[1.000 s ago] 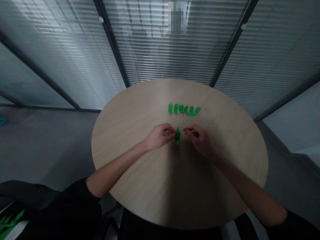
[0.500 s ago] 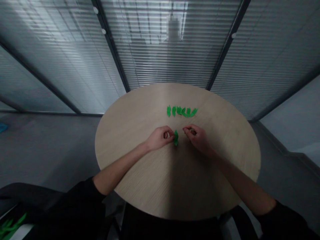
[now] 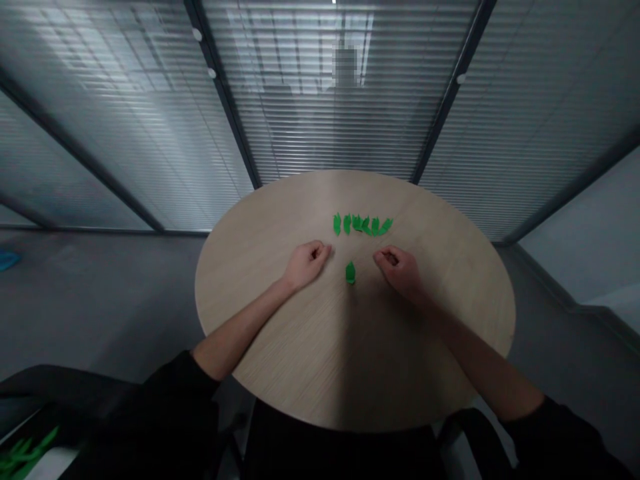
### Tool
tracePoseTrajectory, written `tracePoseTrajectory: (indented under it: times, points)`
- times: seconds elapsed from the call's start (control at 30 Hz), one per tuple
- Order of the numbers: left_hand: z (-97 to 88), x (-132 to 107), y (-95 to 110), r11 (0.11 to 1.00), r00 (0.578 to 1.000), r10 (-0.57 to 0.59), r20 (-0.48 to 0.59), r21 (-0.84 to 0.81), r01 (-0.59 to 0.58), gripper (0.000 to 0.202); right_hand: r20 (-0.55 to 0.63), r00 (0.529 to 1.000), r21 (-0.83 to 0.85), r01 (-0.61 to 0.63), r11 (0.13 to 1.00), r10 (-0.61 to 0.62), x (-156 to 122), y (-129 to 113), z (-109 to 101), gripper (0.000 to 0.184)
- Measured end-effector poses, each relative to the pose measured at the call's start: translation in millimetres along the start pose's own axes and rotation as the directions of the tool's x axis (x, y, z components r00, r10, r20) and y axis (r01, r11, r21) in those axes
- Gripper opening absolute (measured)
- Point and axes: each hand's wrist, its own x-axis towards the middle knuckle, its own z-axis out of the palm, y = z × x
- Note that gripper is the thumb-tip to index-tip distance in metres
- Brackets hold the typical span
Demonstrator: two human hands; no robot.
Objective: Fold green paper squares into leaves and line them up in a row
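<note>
A small green folded paper piece (image 3: 351,272) lies alone on the round wooden table (image 3: 280,313). My left hand (image 3: 306,261) rests on the table to its left, fingers curled in loosely, holding nothing. To the right of the piece my right hand (image 3: 399,269) rests, fingers curled too, and I see nothing in it. Neither hand touches the piece. Farther back, a row of several similar green paper pieces (image 3: 362,224) lies on the table.
Glass walls with blinds (image 3: 345,113) stand behind the table. Green paper strips (image 3: 23,452) show at the bottom left corner, beside my dark sleeve. Grey floor surrounds the table.
My left hand has let go of the green piece and drawn back to the left. My right hand has pulled slightly away to the right. The piece now lies free on the table.
</note>
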Motion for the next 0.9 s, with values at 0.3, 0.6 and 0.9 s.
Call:
tracePoseTrajectory:
  times: [0.3,0.6,0.9]
  points:
    - [-29.3,10.0,-28.8,0.938,0.999,-0.037,0.005,0.344,0.033,0.047,-0.002,0.999,-0.28,0.046,0.959,-0.048,9.0,17.6,-11.5,0.044]
    - [-36.8,17.3,-43.0,0.848,0.987,-0.132,0.086,0.526,0.067,0.047,0.156,0.988,-0.561,0.089,0.823,0.0,19.4,29.7,-21.1,0.04]
    - [-36.9,18.0,-44.7,0.828,0.985,-0.132,0.106,0.559,0.051,0.049,0.208,0.978,-0.628,0.109,0.771,0.031,22.0,34.2,-21.3,0.041]
